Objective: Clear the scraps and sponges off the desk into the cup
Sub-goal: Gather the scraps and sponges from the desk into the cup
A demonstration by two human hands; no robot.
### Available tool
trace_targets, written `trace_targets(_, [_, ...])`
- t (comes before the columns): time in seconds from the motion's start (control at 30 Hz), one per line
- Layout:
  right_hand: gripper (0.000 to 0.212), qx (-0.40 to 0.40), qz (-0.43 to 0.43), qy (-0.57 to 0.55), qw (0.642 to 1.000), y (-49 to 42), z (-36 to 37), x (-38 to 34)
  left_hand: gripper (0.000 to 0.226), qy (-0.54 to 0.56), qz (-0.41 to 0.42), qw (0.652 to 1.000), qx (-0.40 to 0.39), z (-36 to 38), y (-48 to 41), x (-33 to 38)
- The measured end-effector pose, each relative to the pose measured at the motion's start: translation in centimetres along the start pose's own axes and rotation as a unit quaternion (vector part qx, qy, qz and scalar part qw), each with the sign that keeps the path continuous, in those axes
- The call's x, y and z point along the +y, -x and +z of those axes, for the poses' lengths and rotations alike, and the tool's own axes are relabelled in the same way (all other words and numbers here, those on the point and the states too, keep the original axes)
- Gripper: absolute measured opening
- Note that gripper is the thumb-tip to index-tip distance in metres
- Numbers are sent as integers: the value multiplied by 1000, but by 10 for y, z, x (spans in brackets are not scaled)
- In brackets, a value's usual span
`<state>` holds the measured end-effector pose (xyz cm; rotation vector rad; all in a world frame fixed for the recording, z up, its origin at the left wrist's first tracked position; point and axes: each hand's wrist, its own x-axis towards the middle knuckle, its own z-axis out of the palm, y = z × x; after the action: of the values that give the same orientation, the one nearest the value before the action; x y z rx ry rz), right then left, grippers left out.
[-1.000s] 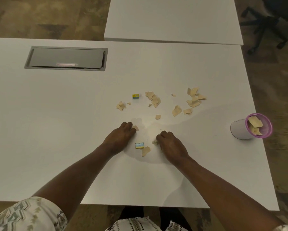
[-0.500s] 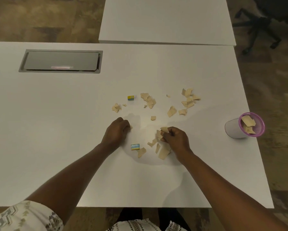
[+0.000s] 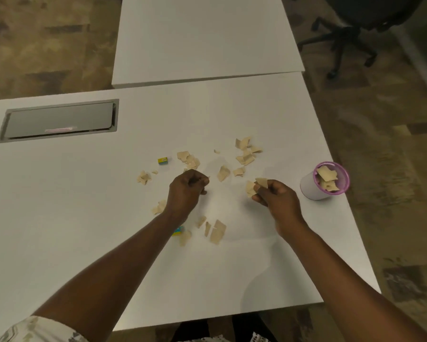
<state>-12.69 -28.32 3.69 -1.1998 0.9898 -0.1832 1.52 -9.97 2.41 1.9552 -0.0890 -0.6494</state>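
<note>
We note grey cable hatch (image 3: pixel 59 122) far left — second white table (image 3: pixel 202 38) beyond, black office chair (image 3: pixel 350 33) on mottled carpet (image 3: pixel 392 144) far right.

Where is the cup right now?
Head view: the cup sits on the right, near the right edge of the desk, just right of the right hand, which pinches scraps; more scraps lie inside it.

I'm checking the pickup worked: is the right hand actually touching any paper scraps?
Touching. The head view shows the right hand pinching several tan scraps at its fingertips, short of the cup.
</note>
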Motion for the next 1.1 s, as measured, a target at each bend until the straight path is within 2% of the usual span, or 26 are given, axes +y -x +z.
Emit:
trace_targets(0.17, [18, 61, -67, 5, 996, -6, -58, -29, 8, 8, 45, 997, -57, 65, 4, 47])
trace_targets(0.27, [16, 131, -104, 90, 982, -17, -96, -39, 7, 2, 88, 992, -92, 109, 6, 72])
trace_targets(0.33, [10, 178, -95, 143, 969, -25, -123, -42, 7, -15, 113, 986, -125, 144, 7, 87])
trace_targets(0.43, [16, 222, -87, 237, 942, -32, -146, -47, 9, -69, 157, 974, -146, 189, 5, 101])
trace_targets(0.53, [11, 207, -96, 305, 925, -39, -158, -52, 10, -138, 199, 959, -146, 224, 7, 111])
trace_targets(0.63, [12, 172, -99, 357, 913, -46, -165, -54, 14, -198, 205, 945, -163, 244, 8, 116])
trace_targets(0.87, [31, 144, -109, 412, 893, -46, -174, -59, 41, -284, 303, 888, -196, 252, 13, 110])
trace_targets(0.93, [31, 159, -142, 437, 874, -40, -175, -57, 42, -287, 319, 884, -186, 250, 14, 107])
trace_targets(1.0, [29, 181, -213, 456, 845, -32, -172, -54, 41, -284, 337, 882, -166, 246, 16, 103])
trace_targets(1.07, [33, 167, -291, 469, 817, -26, -167, -45, 37, -278, 346, 885, -143, 239, 17, 98])
trace_targets(1.1, [39, 140, -304, 486, 807, -25, -164, -38, 36, -280, 345, 886, -134, 234, 17, 93])
